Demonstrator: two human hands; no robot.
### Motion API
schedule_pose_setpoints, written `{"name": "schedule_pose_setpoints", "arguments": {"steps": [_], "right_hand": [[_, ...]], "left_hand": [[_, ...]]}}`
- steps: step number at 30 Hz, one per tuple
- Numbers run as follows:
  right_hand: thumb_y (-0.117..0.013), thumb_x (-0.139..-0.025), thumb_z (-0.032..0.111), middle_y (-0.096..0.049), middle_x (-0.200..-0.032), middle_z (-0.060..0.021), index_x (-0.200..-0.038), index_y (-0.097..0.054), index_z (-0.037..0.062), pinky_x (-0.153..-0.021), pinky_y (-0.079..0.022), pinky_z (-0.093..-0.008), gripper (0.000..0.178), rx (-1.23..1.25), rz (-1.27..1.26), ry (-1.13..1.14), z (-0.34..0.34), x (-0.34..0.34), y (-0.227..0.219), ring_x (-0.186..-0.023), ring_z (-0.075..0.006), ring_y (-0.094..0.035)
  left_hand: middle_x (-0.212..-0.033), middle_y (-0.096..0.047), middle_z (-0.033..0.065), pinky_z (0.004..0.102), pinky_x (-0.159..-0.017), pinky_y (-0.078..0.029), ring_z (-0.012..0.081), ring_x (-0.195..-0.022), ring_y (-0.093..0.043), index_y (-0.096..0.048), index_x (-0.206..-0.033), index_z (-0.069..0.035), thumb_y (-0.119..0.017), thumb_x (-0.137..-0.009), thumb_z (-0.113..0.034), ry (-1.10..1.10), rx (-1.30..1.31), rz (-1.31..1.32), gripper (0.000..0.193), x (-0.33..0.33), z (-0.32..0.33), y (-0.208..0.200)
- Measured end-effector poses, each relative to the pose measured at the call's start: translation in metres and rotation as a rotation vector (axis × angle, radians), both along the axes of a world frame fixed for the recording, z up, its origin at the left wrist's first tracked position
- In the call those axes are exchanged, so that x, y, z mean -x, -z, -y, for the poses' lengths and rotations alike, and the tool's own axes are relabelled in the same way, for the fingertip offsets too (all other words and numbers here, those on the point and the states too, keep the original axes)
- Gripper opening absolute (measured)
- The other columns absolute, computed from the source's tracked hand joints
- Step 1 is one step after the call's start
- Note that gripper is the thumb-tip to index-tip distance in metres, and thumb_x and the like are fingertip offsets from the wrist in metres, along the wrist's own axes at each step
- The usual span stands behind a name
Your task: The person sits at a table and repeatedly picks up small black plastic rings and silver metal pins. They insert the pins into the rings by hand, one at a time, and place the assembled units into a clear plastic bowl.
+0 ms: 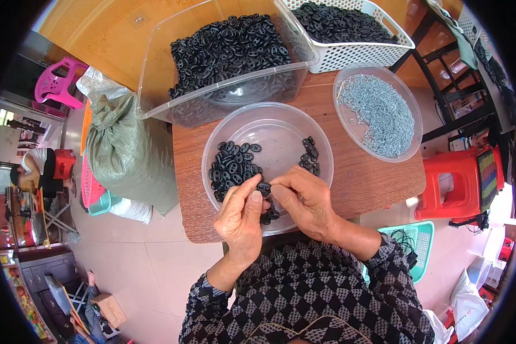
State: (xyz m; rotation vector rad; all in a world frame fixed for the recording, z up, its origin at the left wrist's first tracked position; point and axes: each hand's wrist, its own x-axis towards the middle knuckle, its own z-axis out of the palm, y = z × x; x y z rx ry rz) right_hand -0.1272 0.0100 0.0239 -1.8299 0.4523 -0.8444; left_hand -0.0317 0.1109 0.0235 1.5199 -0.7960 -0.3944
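Note:
My left hand (pixel 239 221) pinches a small black oval plastic piece (pixel 263 188) between thumb and fingers, over the near part of a round see-through tub (pixel 268 112). The thumb and forefinger of my right hand (pixel 305 200) are pressed together at the right end of that piece; whatever lies between them is too small to make out. In the tub, a heap of black oval pieces with two holes (pixel 230 166) lies on the left. A smaller cluster of black pieces (pixel 309 156) rests against the right side, and a few more sit beneath my hands.
Behind the tub stands a large see-through bin (pixel 180 103) of black pieces, beside a white perforated basket (pixel 350 54) of similar ones. A shallow round dish (pixel 417 117) of silvery screws is on the table (pixel 350 189) at right. A sack (pixel 126 155) and red stool (pixel 450 183) flank it.

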Motion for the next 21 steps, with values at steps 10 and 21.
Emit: {"name": "schedule_pose_setpoints", "arguments": {"steps": [10, 21], "right_hand": [[-0.060, -0.080, 0.004, -0.056, -0.072, -0.0106, -0.082, -0.059, -0.0035, -0.057, -0.042, -0.0322, 0.008, -0.154, -0.042, 0.016, -0.0035, -0.0020, -0.0001, -0.062, -0.0197, -0.052], [-0.060, -0.081, 0.007, -0.057, -0.073, -0.0103, -0.082, -0.059, -0.0033, -0.056, -0.042, -0.0313, 0.010, -0.317, -0.086, -0.005, -0.0047, -0.0014, -0.0018, -0.063, -0.0172, -0.053]], "left_hand": [[-0.078, -0.057, 0.0035, 0.0195, -0.056, -0.046, 0.0075, -0.062, -0.055, -0.063, -0.104, 0.002, -0.056, -0.086, 0.002, -0.004, -0.022, 0.072, 0.020, 0.0013, 0.0027, -0.0036], [-0.080, -0.059, 0.0052, 0.0204, -0.055, -0.047, 0.0088, -0.061, -0.055, -0.063, -0.103, 0.005, -0.055, -0.085, 0.005, -0.039, 0.026, -0.140, 0.020, 0.0018, 0.0025, 0.0024]]}}
